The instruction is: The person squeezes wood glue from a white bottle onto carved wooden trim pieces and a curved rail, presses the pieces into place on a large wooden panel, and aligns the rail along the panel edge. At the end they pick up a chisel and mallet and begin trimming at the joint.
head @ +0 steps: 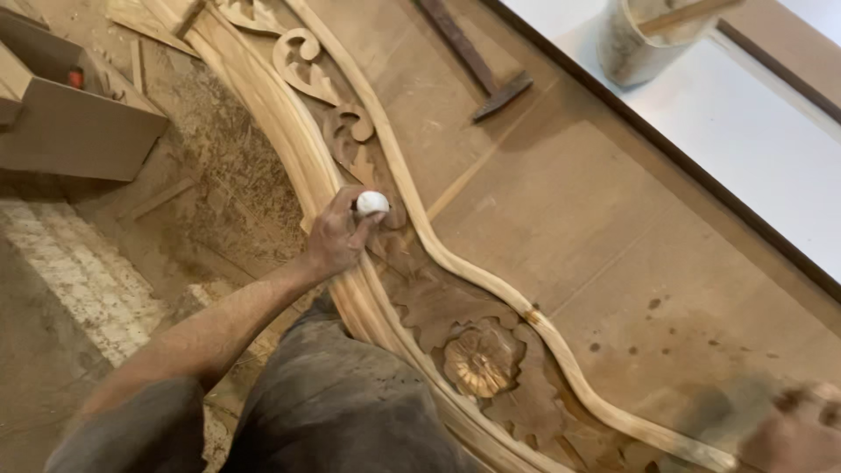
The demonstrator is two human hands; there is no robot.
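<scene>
My left hand [337, 235] is closed around a small white ball-like wad [371, 203] and presses it against the carved wooden piece [412, 289], near a dark leaf scroll. The carving runs diagonally along a curved wooden frame [289, 131] and includes a round golden flower rosette [480, 359]. My right hand [802, 429] is blurred at the lower right corner over the flat brown board [596, 219]; whether it holds anything I cannot tell.
A hammer [477, 61] lies on the board at the top. A pale bucket [644, 35] with a stick stands on a white surface [745, 131] at the upper right. A wooden box [70, 123] and sawdust-strewn floor lie to the left. My dark trousers [342, 403] fill the bottom.
</scene>
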